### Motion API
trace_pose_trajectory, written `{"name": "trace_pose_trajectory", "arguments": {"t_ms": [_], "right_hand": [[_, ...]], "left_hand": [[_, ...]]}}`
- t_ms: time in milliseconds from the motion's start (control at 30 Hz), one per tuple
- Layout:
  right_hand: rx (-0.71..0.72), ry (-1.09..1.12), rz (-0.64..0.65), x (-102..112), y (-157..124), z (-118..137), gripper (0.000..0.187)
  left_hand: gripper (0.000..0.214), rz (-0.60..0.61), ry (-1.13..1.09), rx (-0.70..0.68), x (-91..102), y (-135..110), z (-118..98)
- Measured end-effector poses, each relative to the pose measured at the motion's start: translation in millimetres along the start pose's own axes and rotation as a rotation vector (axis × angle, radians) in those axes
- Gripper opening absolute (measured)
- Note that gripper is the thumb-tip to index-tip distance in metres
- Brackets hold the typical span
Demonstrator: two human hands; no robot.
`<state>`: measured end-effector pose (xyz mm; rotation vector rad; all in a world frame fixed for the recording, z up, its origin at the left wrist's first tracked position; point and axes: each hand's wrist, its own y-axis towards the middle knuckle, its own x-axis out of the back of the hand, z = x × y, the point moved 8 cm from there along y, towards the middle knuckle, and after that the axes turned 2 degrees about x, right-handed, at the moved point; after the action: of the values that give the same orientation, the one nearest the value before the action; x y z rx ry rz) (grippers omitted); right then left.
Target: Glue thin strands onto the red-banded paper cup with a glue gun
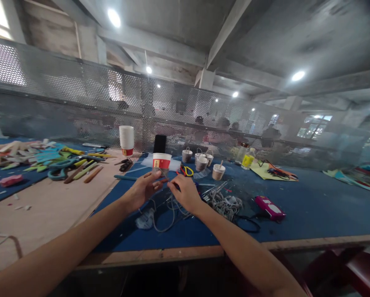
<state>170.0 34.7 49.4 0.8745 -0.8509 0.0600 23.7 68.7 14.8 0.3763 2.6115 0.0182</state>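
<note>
My left hand [143, 187] and my right hand [185, 192] meet above the blue mat [311, 206], fingertips almost touching. Both pinch something thin between them, too small to make out; it may be a wire. Grey cable [163, 216] loops on the mat just below the hands. A red and white paper cup [161, 161] stands right behind them. A tangle of white and grey wires [226, 203] lies to the right of my right hand.
A pink device [269, 207] lies at the right. Small cups [200, 161], a stack of paper cups [126, 140], a dark phone [159, 144] and two bottles [245, 156] stand farther back. Colourful tools [64, 161] cover the left. People sit behind a mesh screen [79, 99].
</note>
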Motion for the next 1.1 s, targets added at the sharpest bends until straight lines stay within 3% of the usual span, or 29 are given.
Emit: {"name": "trace_pose_trajectory", "arguments": {"t_ms": [200,367,467,600,800,967,1100], "right_hand": [[0.035,-0.122,0.095,-5,-1,6,0.027],[-0.233,-0.280,0.112,16,2,-24,0.024],[-0.430,-0.445,0.234,28,-4,-51,0.023],[-0.548,-0.559,0.405,35,-16,-74,0.035],[-0.591,-0.602,0.467,34,-23,-89,0.051],[-0.608,-0.559,0.540,28,-25,-102,0.040],[-0.609,-0.540,0.502,31,-24,-101,0.038]], "left_hand": [[0.008,-0.014,-0.116,0.093,-4.7,-5,2],[0.003,-0.041,-0.125,0.106,-7.0,-9,-1],[0.007,-0.067,-0.115,0.113,-5.9,-10,-2],[0.012,-0.062,-0.082,0.126,-6.5,-11,-1],[0.014,-0.045,-0.053,0.121,-4.3,-7,3],[0.012,-0.038,-0.050,0.108,-3.4,-6,2],[0.011,-0.053,-0.039,0.106,-3.1,-7,0]]}}
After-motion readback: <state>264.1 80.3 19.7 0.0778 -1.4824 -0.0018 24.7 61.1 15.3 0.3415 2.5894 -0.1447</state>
